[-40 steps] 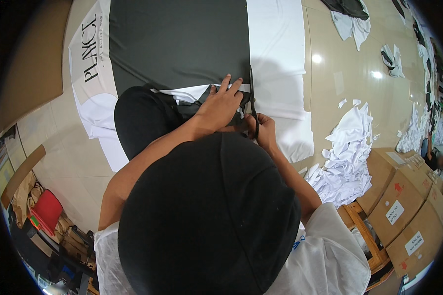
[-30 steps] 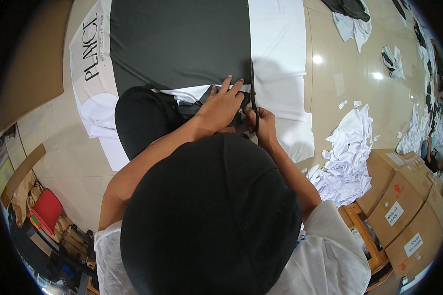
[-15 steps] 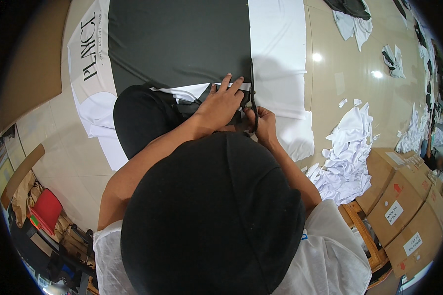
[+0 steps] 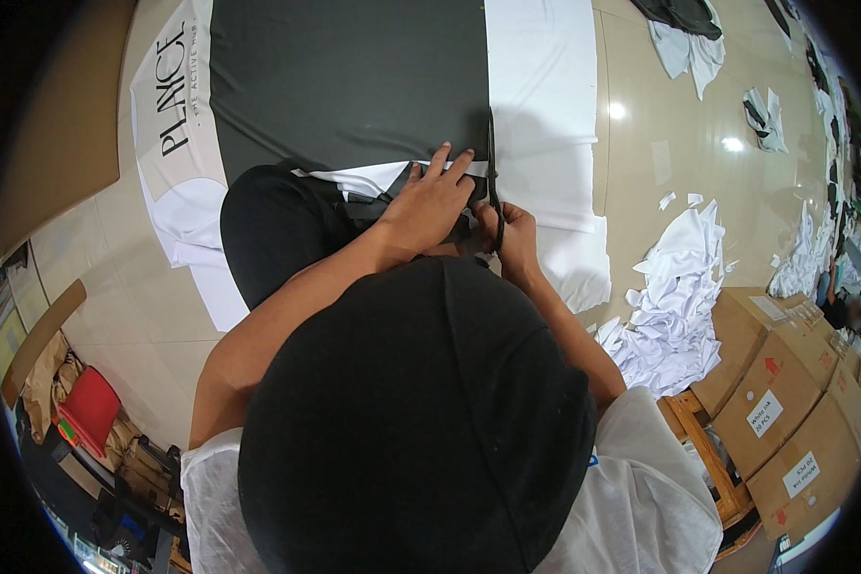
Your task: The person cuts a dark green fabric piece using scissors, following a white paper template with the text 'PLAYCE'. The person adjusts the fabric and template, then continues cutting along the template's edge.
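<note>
My left hand (image 4: 429,203) lies on the folded white and dark fabric edge, fingers spread across it. My right hand (image 4: 513,230) grips long black scissors (image 4: 493,172), whose blades point away from me along the border between a charcoal fabric sheet (image 4: 344,77) and a white fabric strip (image 4: 540,115). A printed white fabric panel (image 4: 163,153) lies along the left side. A black rounded, cloth-covered shape (image 4: 277,230) rests beside my left forearm, and a larger one (image 4: 411,430) fills the lower middle, hiding what is under my wrists.
White scrap heaps (image 4: 665,297) and fabric bundles (image 4: 679,33) lie on the tiled floor at right. Stacked cardboard boxes (image 4: 784,421) stand at lower right, with another person (image 4: 832,301) behind. A brown board (image 4: 57,115) lies at upper left, a red object (image 4: 91,411) at lower left.
The scissors and my right hand have crept forward, away from me, along the fabric border. My left hand stays in about the same place.
</note>
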{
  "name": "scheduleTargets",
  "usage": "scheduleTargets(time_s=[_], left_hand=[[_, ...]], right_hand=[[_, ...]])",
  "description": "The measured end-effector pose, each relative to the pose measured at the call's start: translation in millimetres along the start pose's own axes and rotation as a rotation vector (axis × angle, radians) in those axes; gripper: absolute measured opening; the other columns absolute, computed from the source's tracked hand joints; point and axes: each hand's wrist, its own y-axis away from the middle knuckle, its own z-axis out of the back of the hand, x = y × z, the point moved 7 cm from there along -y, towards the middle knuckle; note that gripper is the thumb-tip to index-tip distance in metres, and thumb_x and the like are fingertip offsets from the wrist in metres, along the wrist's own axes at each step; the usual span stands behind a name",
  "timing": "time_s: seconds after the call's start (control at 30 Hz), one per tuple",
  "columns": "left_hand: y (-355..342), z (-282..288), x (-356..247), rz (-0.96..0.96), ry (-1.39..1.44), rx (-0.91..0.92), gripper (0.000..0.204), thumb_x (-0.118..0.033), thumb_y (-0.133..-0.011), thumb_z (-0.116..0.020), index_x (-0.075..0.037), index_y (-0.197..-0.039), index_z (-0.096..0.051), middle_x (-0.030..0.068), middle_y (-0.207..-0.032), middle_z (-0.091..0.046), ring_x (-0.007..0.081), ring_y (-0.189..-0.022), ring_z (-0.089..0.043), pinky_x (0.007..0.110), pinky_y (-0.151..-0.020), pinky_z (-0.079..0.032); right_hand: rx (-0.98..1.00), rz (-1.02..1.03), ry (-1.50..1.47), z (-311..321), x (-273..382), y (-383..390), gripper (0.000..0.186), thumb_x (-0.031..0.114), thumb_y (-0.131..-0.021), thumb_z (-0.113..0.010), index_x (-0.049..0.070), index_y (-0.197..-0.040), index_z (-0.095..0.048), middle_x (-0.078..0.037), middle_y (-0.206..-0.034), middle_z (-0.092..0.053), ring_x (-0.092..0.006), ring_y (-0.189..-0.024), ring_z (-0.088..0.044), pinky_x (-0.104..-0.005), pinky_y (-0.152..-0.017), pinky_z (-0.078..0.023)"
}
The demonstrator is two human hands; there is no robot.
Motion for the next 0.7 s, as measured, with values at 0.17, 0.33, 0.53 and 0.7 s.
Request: scheduleTargets(time_s=[0.17,0.33,0.53,0.7], left_hand=[[1.2,1.2,0.4,-0.01,0.008,-0.016,0.031,-0.011,-0.1,-0.07,0.003,-0.126,-0.066,0.0249,-0.17,-0.042,0.0532,-0.161,-0.036,0.067,-0.118,-0.051],[1.0,0.9,1.1,-0.015,0.015,-0.026,0.033,-0.008,-0.096,-0.071,0.004,-0.126,-0.066,0.0253,-0.17,-0.042,0.0532,-0.161,-0.036,0.067,-0.118,-0.052],[2.7,4.9,-0.3,-0.02,0.016,-0.011,0.035,-0.004,-0.094,-0.072,0.004,-0.128,-0.065,0.0261,-0.17,-0.042,0.0531,-0.161,-0.036,0.067,-0.118,-0.052],[2.0,4.0,-0.2,-0.015,0.019,-0.003,0.035,-0.005,-0.095,-0.071,0.004,-0.129,-0.064,0.026,-0.17,-0.041,0.0536,-0.161,-0.035,0.068,-0.118,-0.051]], right_hand=[[-0.007,-0.011,-0.032,-4.3,9.2,-4.4,0.033,0.032,-0.096,-0.085,0.001,-0.089,-0.073,-0.002,-0.073,-0.068,-0.0104,-0.056,-0.058,-0.0276,-0.052,-0.044],[-0.026,0.007,-0.022,-6.9,13.9,-3.0,0.031,0.031,-0.099,-0.083,0.005,-0.087,-0.072,0.001,-0.069,-0.063,-0.0088,-0.054,-0.053,-0.0276,-0.052,-0.039],[-0.025,-0.008,-0.014,-5.3,6.8,-6.6,0.033,0.032,-0.099,-0.084,0.005,-0.087,-0.071,0.001,-0.069,-0.063,-0.0091,-0.056,-0.052,-0.028,-0.053,-0.039],[-0.004,-0.002,-0.049,-5.8,5.9,-6.6,0.033,0.033,-0.099,-0.084,0.003,-0.09,-0.072,0.001,-0.069,-0.063,-0.0092,-0.055,-0.051,-0.0278,-0.053,-0.039]])
